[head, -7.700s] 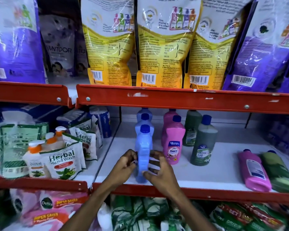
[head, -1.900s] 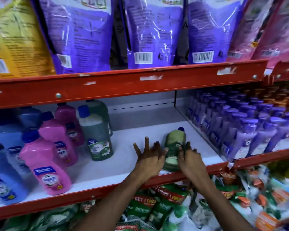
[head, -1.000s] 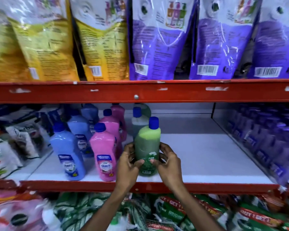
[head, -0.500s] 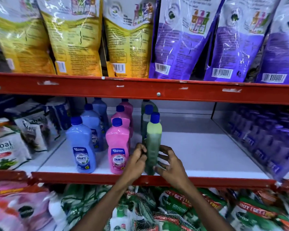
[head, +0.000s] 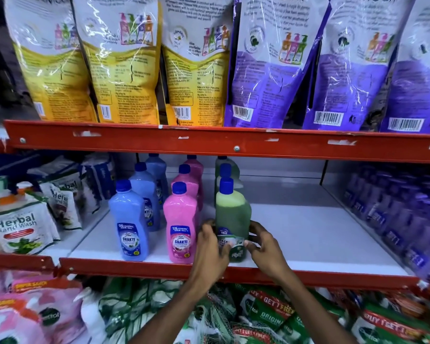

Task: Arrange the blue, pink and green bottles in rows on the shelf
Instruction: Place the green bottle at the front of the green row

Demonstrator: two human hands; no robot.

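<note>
Head view, bottle: front green bottle (head: 232, 219) upright near shelf (head: 308, 234) front edge, heading the green row, just beside front pink bottle (head: 181, 224).
Grip: left hand (head: 210, 247) and right hand (head: 263, 244) pinching its lower sides.
Step done well: square label forward, align with front blue bottle (head: 129, 224), release gently.

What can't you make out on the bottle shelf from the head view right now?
- Front green bottle: lower label covered by the left hand and right hand.
- Rear green bottles: mostly hidden behind the front one; labels unseen.
- Back blue bottle and back pink bottle: tops cut by the red shelf beam.
- Purple bottles: blurred, labels unreadable.
</note>
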